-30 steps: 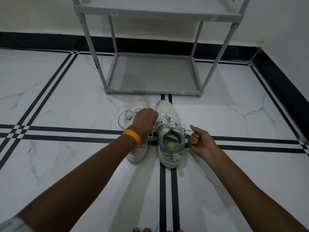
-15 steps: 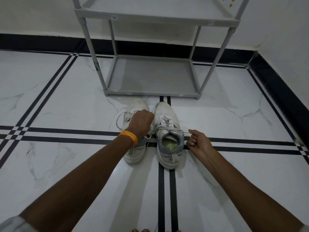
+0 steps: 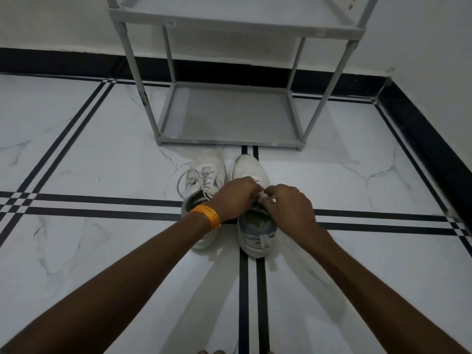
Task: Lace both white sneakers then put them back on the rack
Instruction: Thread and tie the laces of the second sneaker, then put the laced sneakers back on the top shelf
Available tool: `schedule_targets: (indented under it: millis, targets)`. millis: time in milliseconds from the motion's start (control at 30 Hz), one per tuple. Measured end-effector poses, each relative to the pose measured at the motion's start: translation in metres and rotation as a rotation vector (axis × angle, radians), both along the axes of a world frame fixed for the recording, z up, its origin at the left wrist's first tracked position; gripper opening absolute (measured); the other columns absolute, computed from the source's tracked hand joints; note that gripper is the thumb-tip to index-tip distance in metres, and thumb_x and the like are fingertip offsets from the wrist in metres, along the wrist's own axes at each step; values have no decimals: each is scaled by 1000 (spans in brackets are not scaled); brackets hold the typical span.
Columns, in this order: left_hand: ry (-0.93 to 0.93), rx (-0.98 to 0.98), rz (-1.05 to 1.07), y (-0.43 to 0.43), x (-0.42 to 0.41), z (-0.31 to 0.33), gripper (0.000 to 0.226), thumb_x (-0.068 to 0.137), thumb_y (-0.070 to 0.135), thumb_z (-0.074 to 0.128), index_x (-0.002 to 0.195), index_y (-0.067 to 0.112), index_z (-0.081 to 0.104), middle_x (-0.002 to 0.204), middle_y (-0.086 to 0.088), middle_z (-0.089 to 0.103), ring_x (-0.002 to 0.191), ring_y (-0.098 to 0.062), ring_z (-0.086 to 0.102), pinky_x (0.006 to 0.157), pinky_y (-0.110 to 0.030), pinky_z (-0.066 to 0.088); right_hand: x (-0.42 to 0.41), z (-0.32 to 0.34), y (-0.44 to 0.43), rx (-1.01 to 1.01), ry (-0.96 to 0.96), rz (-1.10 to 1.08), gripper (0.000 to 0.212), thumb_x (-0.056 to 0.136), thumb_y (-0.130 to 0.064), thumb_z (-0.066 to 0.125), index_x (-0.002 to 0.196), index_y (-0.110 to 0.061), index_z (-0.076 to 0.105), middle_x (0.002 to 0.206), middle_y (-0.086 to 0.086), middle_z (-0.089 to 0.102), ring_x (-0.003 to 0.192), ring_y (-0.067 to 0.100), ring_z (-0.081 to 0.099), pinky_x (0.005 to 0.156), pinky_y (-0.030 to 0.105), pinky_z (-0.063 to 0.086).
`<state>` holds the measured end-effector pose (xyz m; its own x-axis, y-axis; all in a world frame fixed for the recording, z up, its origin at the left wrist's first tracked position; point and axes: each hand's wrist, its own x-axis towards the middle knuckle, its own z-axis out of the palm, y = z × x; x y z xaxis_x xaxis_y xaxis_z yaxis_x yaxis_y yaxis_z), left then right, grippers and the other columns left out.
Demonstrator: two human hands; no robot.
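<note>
Two white sneakers stand side by side on the marble floor, toes toward the grey rack [image 3: 229,141]. The left sneaker [image 3: 204,172] has loose grey laces looping out to its left. The right sneaker [image 3: 249,169] has a grey collar and green insole. My left hand [image 3: 235,198], with an orange band on the wrist, and my right hand [image 3: 288,208] meet over the right sneaker's tongue. Both pinch its white lace [image 3: 261,194] between the fingertips. The lace ends are mostly hidden under my fingers.
The rack's bottom shelf [image 3: 229,116] lies just beyond the sneakers' toes, with a higher shelf [image 3: 229,19] above it. A black skirting runs along the back wall and the right wall [image 3: 421,139]. Black inlay lines cross the white floor.
My right hand has moved left from beside the right sneaker to over its tongue. My left hand has shifted right off the left sneaker. Both now meet on the right sneaker's lace.
</note>
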<state>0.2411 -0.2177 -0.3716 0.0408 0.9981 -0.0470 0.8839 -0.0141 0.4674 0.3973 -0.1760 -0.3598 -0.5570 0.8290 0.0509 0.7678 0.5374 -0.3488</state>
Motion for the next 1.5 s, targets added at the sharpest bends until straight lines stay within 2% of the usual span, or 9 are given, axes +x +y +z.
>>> schedule_targets:
  millis: [100,233,533,867,1067,1233,1367,1433,1500]
  targets:
    - [14,25,3,-1,-1,-6,27,93,17,56,117,9,66,108,-14,59,97,-30,60,83,-41,49,-2,-9,1,88,-148,85,28,97,-31,54,104,-9,68,98,12,65,84,26,62,66,28,34]
    - [45,34,-7,-4,-5,-5,29,96,19,53,119,7,63,109,-16,57,97,-31,58,76,-29,38,2,-8,8,61,-33,134,27,97,-27,53,95,-6,71,89,14,64,81,28,59,66,28,30]
    - [416,209,-224,-21,1,7,18,89,14,59,102,3,63,99,-17,59,81,-30,60,64,-39,48,12,-18,8,114,37,161,17,91,-14,59,83,-2,69,80,18,68,72,35,63,65,35,43]
    - [515,30,-200,-18,6,21,25,96,16,47,116,5,58,118,-14,57,101,-32,59,77,-42,49,8,-22,12,77,27,109,25,92,-19,57,80,-5,72,79,15,73,70,31,63,65,32,43]
    - [377,100,-155,-21,-4,15,20,92,8,52,111,8,60,116,-12,54,96,-29,59,74,-34,45,14,-19,18,-90,143,86,20,93,-21,59,89,-9,75,84,10,73,72,21,63,71,31,52]
    - [76,213,215,-51,-38,17,52,80,13,59,132,17,51,129,-7,45,109,-25,50,87,-37,51,28,-7,20,-655,291,-91,34,90,-37,61,123,-26,57,98,2,63,79,22,69,60,33,61]
    - [85,-164,464,-77,-77,15,79,79,43,66,146,24,29,125,-12,58,99,-27,58,77,-33,47,21,-7,15,-654,121,-17,55,82,-37,69,129,-23,47,103,2,61,81,21,67,51,29,57]
    - [-47,-329,473,-81,-82,7,82,84,38,66,150,23,19,125,-16,62,88,-23,55,75,-31,44,13,-14,16,-600,36,1,50,82,-34,68,124,-15,48,107,9,62,79,24,67,50,32,58]
    - [-156,-249,537,-77,-80,0,75,87,28,64,148,21,22,122,-17,64,85,-22,53,75,-30,43,4,-20,19,-597,8,-34,40,84,-30,63,116,-9,50,103,13,62,73,27,67,49,35,59]
